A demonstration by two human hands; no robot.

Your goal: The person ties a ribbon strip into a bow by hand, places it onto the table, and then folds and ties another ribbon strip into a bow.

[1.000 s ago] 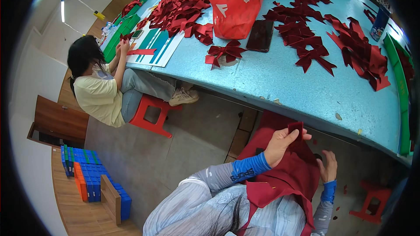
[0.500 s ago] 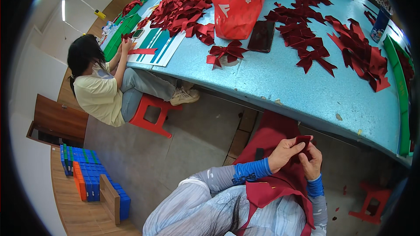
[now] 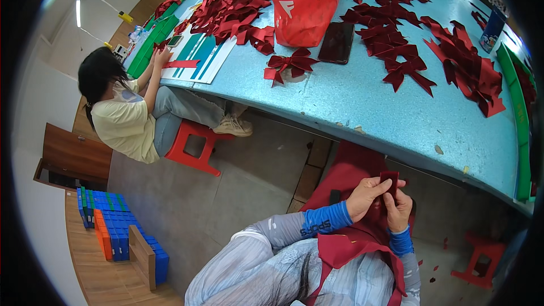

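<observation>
Above my lap, a folded piece of dark red ribbon point(image 3: 390, 180) stands up between my two hands. My left hand point(image 3: 364, 197) pinches it from the left between thumb and fingers. From the right, my right hand point(image 3: 400, 211) is closed on its lower part, thumb pointing up; the curled fingers behind it are partly hidden. A dark red apron point(image 3: 354, 178) lies over my legs beneath the hands. On the table edge ahead rests a finished-looking red bow point(image 3: 290, 66).
The blue table point(image 3: 362, 107) carries heaps of red bows point(image 3: 232, 8), loose ribbon pieces point(image 3: 467, 68), a red bag point(image 3: 300, 11), a phone point(image 3: 336, 42) and green trays point(image 3: 518, 119). At the left a co-worker point(image 3: 127, 107) sits on a red stool point(image 3: 195, 147), handling ribbon.
The ribbon piece has turned more upright and shows more of its face. My right hand has shifted slightly left and its grip has altered. The view has moved a little.
</observation>
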